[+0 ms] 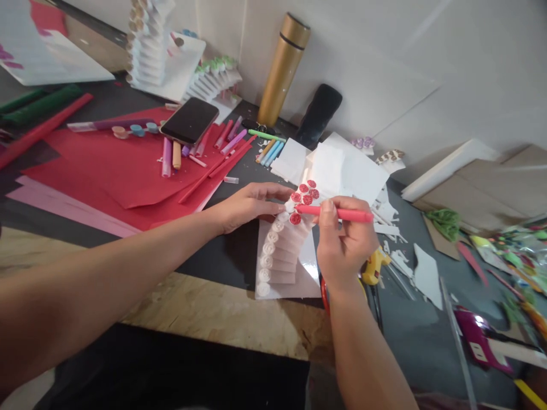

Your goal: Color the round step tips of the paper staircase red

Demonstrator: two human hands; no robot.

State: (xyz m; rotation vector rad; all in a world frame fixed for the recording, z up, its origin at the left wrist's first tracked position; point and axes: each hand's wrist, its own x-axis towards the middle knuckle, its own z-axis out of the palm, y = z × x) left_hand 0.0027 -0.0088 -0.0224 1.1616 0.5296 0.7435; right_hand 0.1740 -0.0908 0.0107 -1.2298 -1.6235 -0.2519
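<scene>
- Near centre: pleated white paper model [287, 259] on a white board [307, 282], white rosettes [268, 249] edging its left side.
- Right hand [347, 239]: fingers clamped on a red felt-tip pen [337, 213] mid-barrel, likely for control; tip among rosettes.
- Left hand [252, 206]: at model's left side, probably steadying it; can't tell whether fingers pinch.
- Beyond: red rosettes [307, 199], clustered.
- Far left: smartphone [190, 121] over red sheets [115, 162], perhaps kept aside.
- Farthest: gold flask [282, 68] standing by wall [376, 51], seemingly out of elbow range.

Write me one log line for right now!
left hand: touching white paper craft; right hand: gripping red pen, tip at rosettes; nearby: phone
</scene>
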